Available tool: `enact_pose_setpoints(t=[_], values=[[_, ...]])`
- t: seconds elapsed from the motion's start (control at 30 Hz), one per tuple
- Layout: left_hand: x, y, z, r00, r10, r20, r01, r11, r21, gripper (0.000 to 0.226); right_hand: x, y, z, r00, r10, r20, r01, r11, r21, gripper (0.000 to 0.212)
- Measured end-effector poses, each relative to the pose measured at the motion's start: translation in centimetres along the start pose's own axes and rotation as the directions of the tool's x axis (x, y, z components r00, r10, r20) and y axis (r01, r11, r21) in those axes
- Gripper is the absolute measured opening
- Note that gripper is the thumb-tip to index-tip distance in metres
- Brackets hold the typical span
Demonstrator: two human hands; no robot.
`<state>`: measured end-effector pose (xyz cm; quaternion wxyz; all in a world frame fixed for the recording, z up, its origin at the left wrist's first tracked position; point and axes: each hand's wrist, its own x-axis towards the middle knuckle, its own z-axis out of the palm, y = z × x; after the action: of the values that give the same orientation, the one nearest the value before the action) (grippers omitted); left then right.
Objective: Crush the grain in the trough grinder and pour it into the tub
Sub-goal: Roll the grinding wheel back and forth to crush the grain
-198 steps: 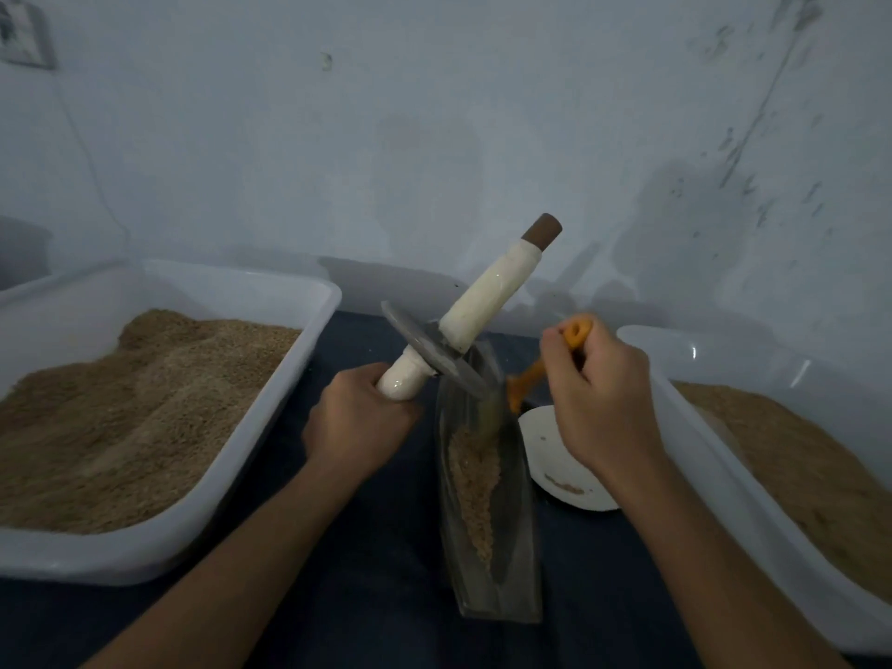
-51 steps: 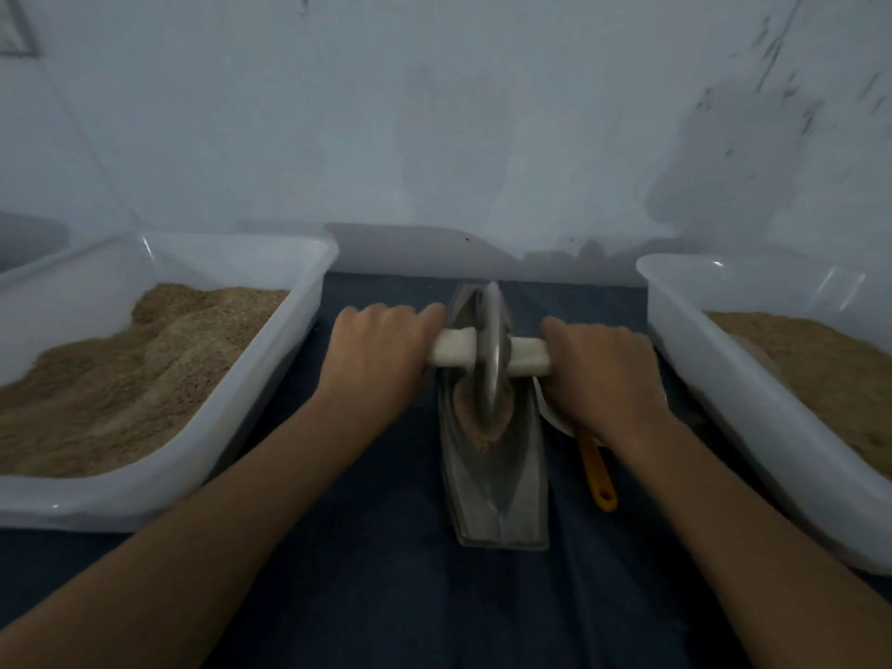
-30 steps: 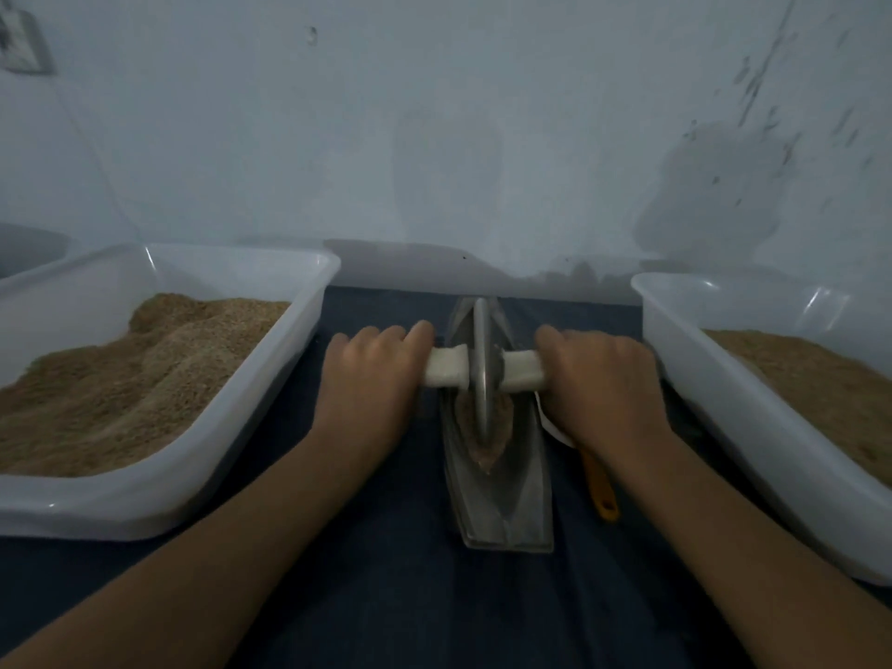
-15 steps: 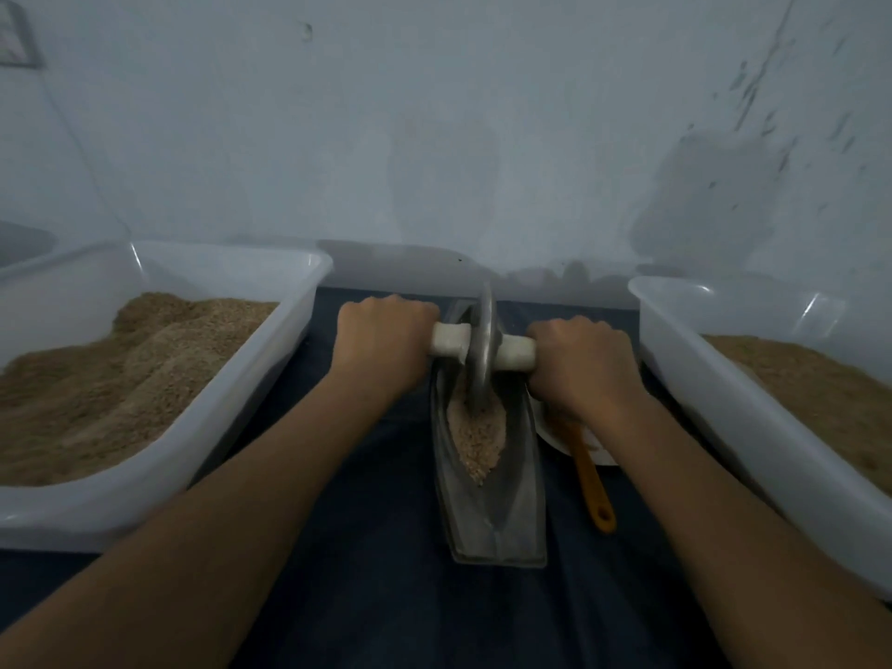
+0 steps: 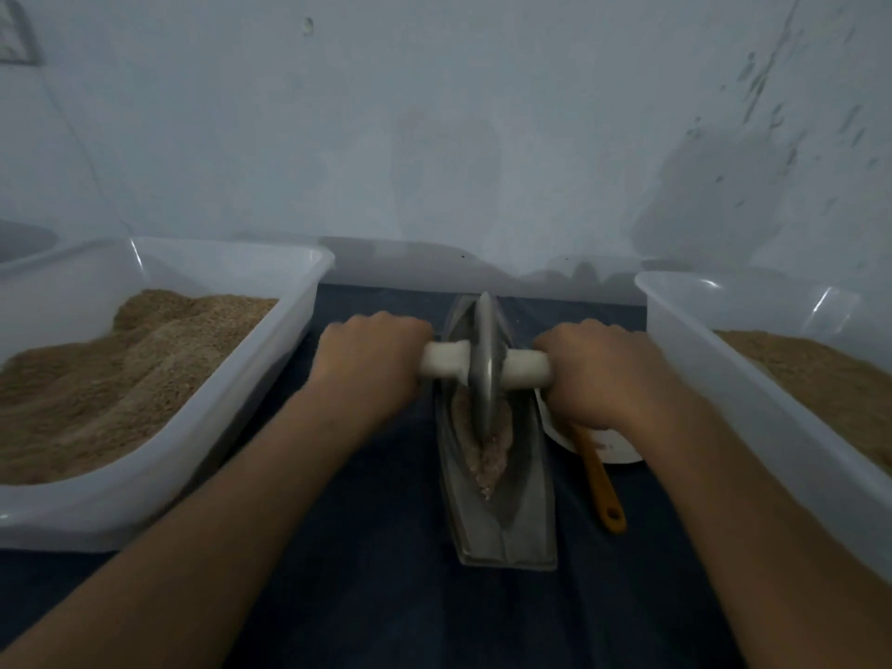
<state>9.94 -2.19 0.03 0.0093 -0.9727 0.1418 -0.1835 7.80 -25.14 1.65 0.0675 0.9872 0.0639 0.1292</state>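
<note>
Two hands roll the grinder wheel over grain in the trough.

Head view: the left hand [image 5: 369, 366] curls around the left end of the white handle [image 5: 444, 366], and the right hand [image 5: 598, 374] curls around the right end. The metal wheel [image 5: 484, 364] stands upright on the handle, between the hands, with its lower edge down in the grain [image 5: 487, 451]. The grain lies in the middle of the long metal trough [image 5: 497, 523], which stands on the dark tabletop [image 5: 386, 596] with its length pointing away from the person. A left tub [image 5: 159, 475] and a right tub [image 5: 772, 451], both white, stand on either side of the trough and hold brown grain. Just right of the trough lies a white plate [image 5: 613, 451], partly under the right hand, with an orange spoon [image 5: 601, 485] resting on it.
</note>
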Motion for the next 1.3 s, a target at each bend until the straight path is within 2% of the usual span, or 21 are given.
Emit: enact_pose_setpoints(t=[0.03, 0.1, 0.13, 0.2, 0.23, 0.3, 0.33, 0.4, 0.5, 0.57, 0.6, 0.67, 0.73, 0.83, 0.93, 1.0, 1.07, 1.13, 1.2, 1.23, 1.3], values=[[0.3, 0.5, 0.6, 0.991, -0.020, -0.134, 0.028, 0.998, 0.057, 0.020, 0.4, 0.0, 1.1, 0.991, 0.019, -0.130, -0.021, 1.000, -0.015, 0.013], [0.5, 1.0, 1.6, 0.962, -0.017, -0.274, 0.053, 0.991, 0.124, 0.030, 1.0, -0.2, 3.1, 0.948, 0.015, -0.317, -0.034, 0.998, -0.055, 0.013], [0.4, 0.9, 1.9, 0.952, -0.005, -0.307, 0.044, 0.992, 0.122, 0.031, 1.1, -0.1, 3.6, 0.931, 0.003, -0.366, -0.028, 0.998, -0.063, 0.014], [0.2, 0.4, 1.9, 0.962, 0.013, -0.271, 0.012, 0.996, 0.089, 0.033, 1.1, 0.1, 3.4, 0.929, -0.025, -0.370, -0.001, 0.997, -0.072, 0.017], [0.1, 0.0, 1.4, 0.980, 0.030, -0.198, -0.021, 0.999, 0.046, 0.035, 1.0, 0.2, 2.8, 0.948, -0.039, -0.316, 0.019, 0.998, -0.068, 0.018], [-0.3, -0.8, -0.3, 0.997, 0.062, 0.054, -0.058, 0.996, -0.071, 0.036, 0.4, 0.8, 0.8, 0.995, -0.064, -0.080, 0.062, 0.998, -0.019, 0.016], [-0.6, -1.1, -1.3, 0.980, 0.086, 0.180, -0.067, 0.992, -0.107, 0.034, -0.1, 1.0, -0.4, 0.995, -0.073, 0.075, 0.071, 0.997, 0.028, 0.015], [-1.1, -1.4, -3.0, 0.920, 0.143, 0.364, -0.101, 0.986, -0.133, 0.030, -1.4, 1.1, -2.3, 0.940, -0.094, 0.327, 0.056, 0.991, 0.125, 0.014], [-1.7, -1.3, -3.8, 0.890, 0.180, 0.419, -0.132, 0.981, -0.140, 0.028, -2.4, 0.9, -3.2, 0.890, -0.114, 0.441, 0.034, 0.982, 0.184, 0.014], [-1.2, -0.9, -3.1, 0.945, 0.123, 0.302, -0.099, 0.991, -0.095, 0.026, -1.7, 0.7, -2.6, 0.921, -0.066, 0.384, 0.016, 0.991, 0.132, 0.013], [-0.7, -0.6, -2.4, 0.976, 0.077, 0.206, -0.068, 0.997, -0.048, 0.026, -1.2, 0.4, -2.0, 0.953, -0.025, 0.302, 0.000, 0.996, 0.085, 0.013], [0.2, 0.1, -0.7, 1.000, 0.007, 0.005, -0.007, 0.997, 0.071, 0.030, -0.2, -0.1, -0.3, 0.999, 0.039, 0.023, -0.039, 0.999, -0.016, 0.015], [0.5, 0.5, 0.7, 0.992, -0.037, -0.122, 0.055, 0.987, 0.149, 0.041, 0.4, -0.6, 1.6, 0.971, 0.061, -0.230, -0.082, 0.993, -0.080, 0.019], [0.3, 0.4, 1.6, 0.981, -0.019, -0.191, 0.041, 0.993, 0.114, 0.048, 0.6, -0.4, 2.7, 0.949, 0.040, -0.314, -0.067, 0.995, -0.076, 0.027], [-0.5, -0.2, -0.2, 0.991, 0.052, -0.127, -0.051, 0.999, 0.013, 0.034, -0.5, 0.4, 1.1, 0.978, -0.055, -0.202, 0.048, 0.998, -0.038, 0.023], [-1.3, -0.8, -2.5, 0.993, 0.111, -0.038, -0.113, 0.992, -0.058, 0.024, -1.6, 1.0, -1.0, 0.997, -0.070, 0.014, 0.068, 0.993, 0.095, 0.016], [-2.3, -1.6, -4.7, 0.980, 0.160, 0.120, -0.147, 0.983, -0.107, 0.017, -3.0, 1.1, -3.0, 0.959, -0.091, 0.268, 0.015, 0.962, 0.272, 0.009], [-3.1, -1.9, -6.0, 0.942, 0.196, 0.272, -0.136, 0.965, -0.224, 0.019, -3.9, 1.2, -4.1, 0.893, -0.140, 0.429, -0.020, 0.937, 0.350, 0.014], [-3.1, -1.5, -5.8, 0.928, 0.219, 0.303, -0.145, 0.958, -0.246, 0.022, -3.9, 1.2, -4.1, 0.857, -0.172, 0.485, -0.014, 0.934, 0.356, 0.022], [-2.8, -1.2, -5.2, 0.939, 0.210, 0.271, -0.158, 0.966, -0.202, 0.024, -3.6, 1.1, -3.7, 0.869, -0.168, 0.466, -0.008, 0.936, 0.352, 0.022], [-1.6, -0.5, -3.0, 0.976, 0.163, 0.142, -0.159, 0.987, -0.040, 0.024, -2.6, 0.6, -2.4, 0.946, -0.113, 0.305, 0.026, 0.961, 0.275, 0.017]])
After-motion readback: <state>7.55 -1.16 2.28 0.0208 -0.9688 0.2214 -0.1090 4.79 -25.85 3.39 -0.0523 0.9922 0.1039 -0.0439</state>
